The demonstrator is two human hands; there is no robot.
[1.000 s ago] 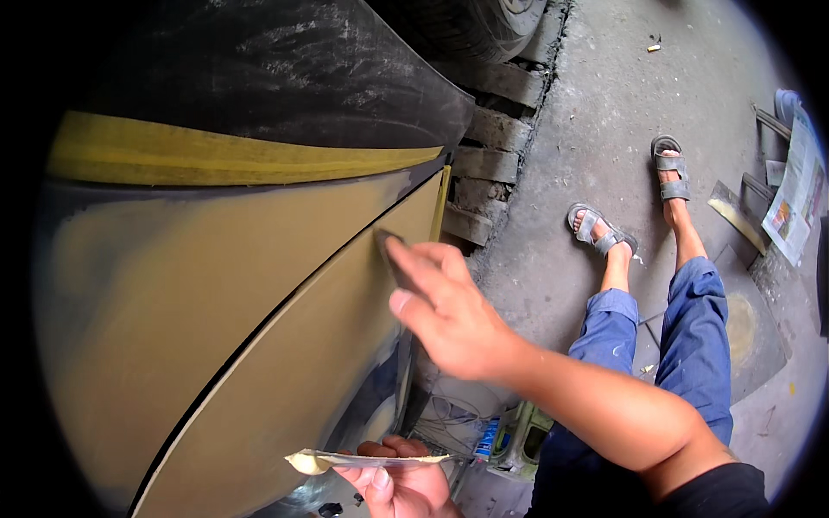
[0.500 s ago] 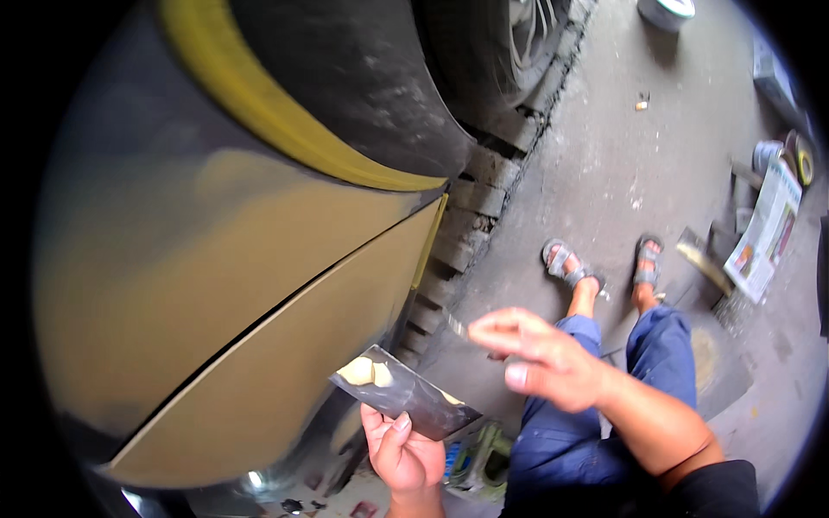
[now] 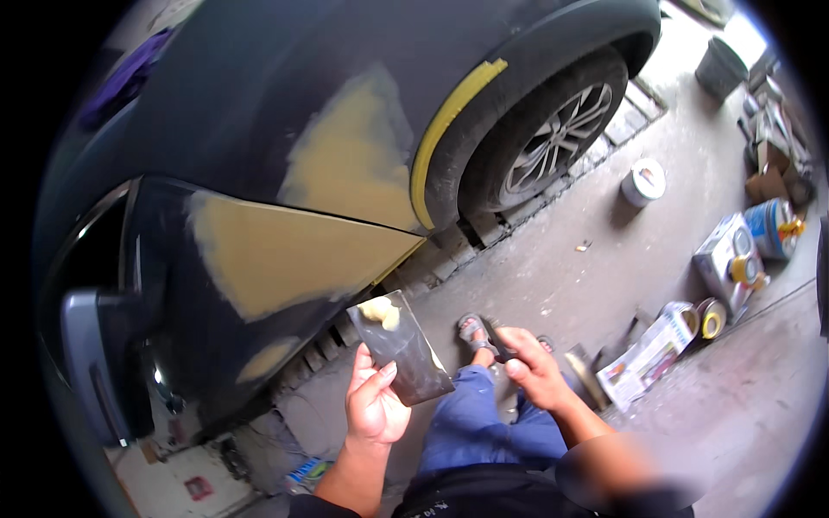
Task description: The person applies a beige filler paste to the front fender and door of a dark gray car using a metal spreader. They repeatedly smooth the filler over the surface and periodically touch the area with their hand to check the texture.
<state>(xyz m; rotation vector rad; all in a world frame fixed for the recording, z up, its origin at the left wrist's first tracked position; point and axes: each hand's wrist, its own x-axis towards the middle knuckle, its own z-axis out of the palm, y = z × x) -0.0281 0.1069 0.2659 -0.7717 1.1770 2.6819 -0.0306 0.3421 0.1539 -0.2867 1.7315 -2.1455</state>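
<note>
My left hand point(image 3: 376, 407) grips a dark flat board point(image 3: 399, 356) by its lower left edge, thumb on top. Soft pale-yellow putty point(image 3: 380, 312) sits near the board's far end. My right hand point(image 3: 537, 373) is closed round a dark, narrow putty knife point(image 3: 498, 341), right of the board and apart from it. Beyond the board stands a dark car, its door carrying a wide tan filler patch point(image 3: 302, 259). Another tan patch point(image 3: 350, 155) covers the fender. Yellow masking tape point(image 3: 442, 121) follows the wheel arch. Neither hand touches the car.
A wheel point(image 3: 561, 129) stands beyond the fender, near a row of bricks along the floor. A white bucket point(image 3: 644, 182) and a black bucket point(image 3: 722, 69) are on the far right. Newspaper point(image 3: 648, 358), tape rolls point(image 3: 711, 319) and a box point(image 3: 727, 259) lie at the right. A wing mirror point(image 3: 91, 363) juts out at left.
My view has swung so more of the car and wheel shows. The board is turned more upright, and my right hand has closed in with the putty knife pointing up-left.
</note>
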